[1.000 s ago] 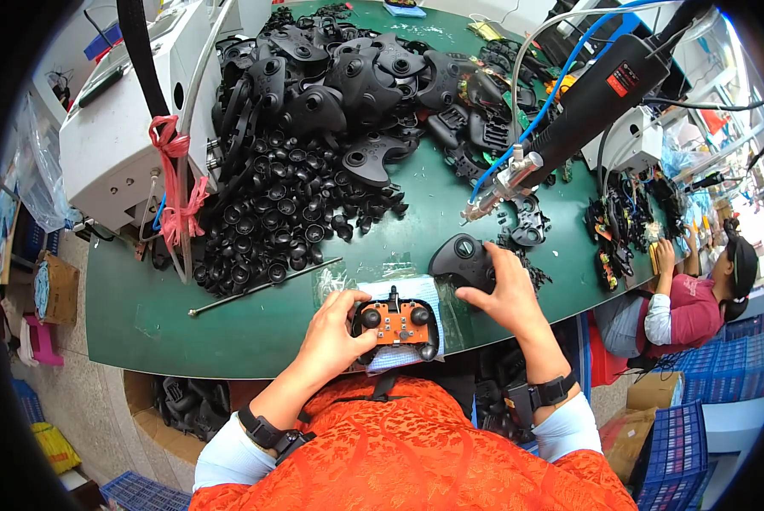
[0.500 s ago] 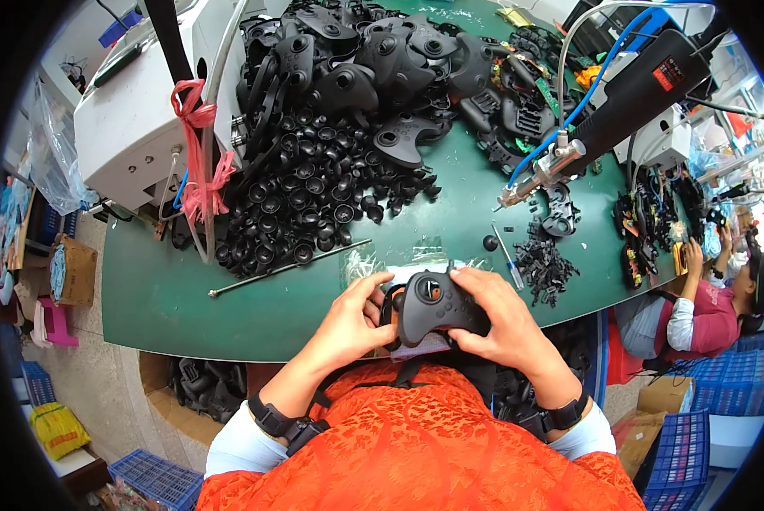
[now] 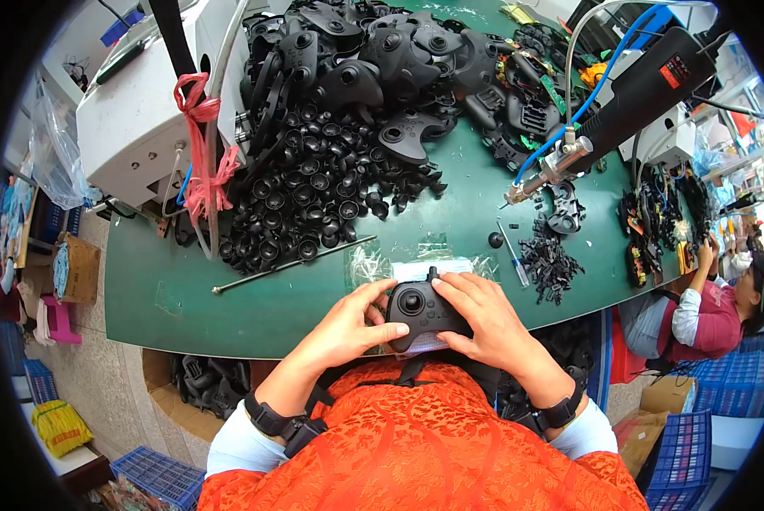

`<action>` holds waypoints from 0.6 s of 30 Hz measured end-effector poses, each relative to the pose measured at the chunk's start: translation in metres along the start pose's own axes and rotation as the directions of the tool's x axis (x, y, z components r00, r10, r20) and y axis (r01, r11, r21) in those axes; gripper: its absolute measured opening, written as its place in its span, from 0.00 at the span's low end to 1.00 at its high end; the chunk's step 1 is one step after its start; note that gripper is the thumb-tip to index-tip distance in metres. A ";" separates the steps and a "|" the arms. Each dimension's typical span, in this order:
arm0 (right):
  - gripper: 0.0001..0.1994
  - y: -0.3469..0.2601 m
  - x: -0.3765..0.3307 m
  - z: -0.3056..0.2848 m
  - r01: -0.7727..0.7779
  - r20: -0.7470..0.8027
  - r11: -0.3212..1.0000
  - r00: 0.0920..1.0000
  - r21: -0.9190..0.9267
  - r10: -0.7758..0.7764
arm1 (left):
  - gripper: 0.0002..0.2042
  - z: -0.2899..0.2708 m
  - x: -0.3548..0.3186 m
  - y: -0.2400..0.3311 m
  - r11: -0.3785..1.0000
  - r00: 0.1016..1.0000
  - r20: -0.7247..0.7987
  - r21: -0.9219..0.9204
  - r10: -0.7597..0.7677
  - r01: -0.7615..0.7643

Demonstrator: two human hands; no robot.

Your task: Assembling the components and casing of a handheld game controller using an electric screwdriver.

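A black game controller [image 3: 433, 317] is between my two hands at the table's front edge, its face turned up and a round thumbstick [image 3: 412, 300] standing in its left opening. My left hand [image 3: 356, 322] grips the controller's left side, thumb along the lower edge. On the other side, my right hand [image 3: 494, 322] has its fingers over the top right and its thumb at the lower right. Just beyond lies a pale sheet [image 3: 433, 267] taped to the green table [image 3: 203, 315]. The controller's underside is hidden.
Black stick caps [image 3: 305, 192] are heaped at left, with controller shells [image 3: 390, 55] behind. A thin metal rod [image 3: 292, 265] lies nearer. Small black parts [image 3: 550, 264] and a slim tool [image 3: 513, 255] sit at right, beneath a hanging power screwdriver [image 3: 646, 94]. A co-worker [image 3: 714, 319] sits far right.
The controller's front shell has tipped from a slant to nearly level, closing the gap at its left side. The thumbstick now shows in the opening. Both hands have stayed around it.
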State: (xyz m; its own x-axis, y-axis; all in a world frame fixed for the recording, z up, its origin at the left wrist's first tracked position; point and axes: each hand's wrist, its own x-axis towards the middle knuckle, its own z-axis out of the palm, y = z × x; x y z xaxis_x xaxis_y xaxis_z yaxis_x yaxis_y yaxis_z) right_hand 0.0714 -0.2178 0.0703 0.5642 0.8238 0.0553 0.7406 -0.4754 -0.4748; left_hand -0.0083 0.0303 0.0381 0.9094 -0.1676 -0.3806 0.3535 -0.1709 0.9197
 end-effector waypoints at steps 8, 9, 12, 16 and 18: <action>0.40 0.007 -0.008 0.017 -0.007 -0.096 0.995 0.995 0.098 0.017 | 0.32 0.008 0.005 0.001 0.990 1.000 -0.019 -0.137 -0.021 0.018; 0.40 0.008 -0.009 0.017 -0.010 -0.098 0.995 0.995 0.098 0.020 | 0.32 0.008 0.006 0.001 0.991 1.000 -0.015 -0.135 -0.020 0.018; 0.41 0.009 -0.009 0.016 0.032 -0.106 0.998 0.994 0.060 -0.026 | 0.30 0.007 0.006 0.000 0.973 0.999 0.034 -0.226 -0.032 0.039; 0.42 0.011 -0.020 0.006 -0.150 -0.295 0.944 0.925 0.295 0.239 | 0.29 0.010 0.002 -0.007 0.940 0.996 0.009 -0.330 0.091 -0.083; 0.41 0.010 -0.024 0.006 -0.233 -0.252 0.885 0.902 0.403 0.352 | 0.28 0.009 0.001 -0.006 0.934 0.993 0.003 -0.340 0.121 -0.112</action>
State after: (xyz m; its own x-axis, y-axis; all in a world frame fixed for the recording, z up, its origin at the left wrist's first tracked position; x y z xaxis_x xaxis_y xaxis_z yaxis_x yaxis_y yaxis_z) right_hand 0.0631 -0.2403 0.0590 0.8612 0.4976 0.1037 0.3771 -0.4885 -0.7869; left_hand -0.0114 0.0224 0.0311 0.9447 -0.1901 -0.2672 0.3023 0.1891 0.9343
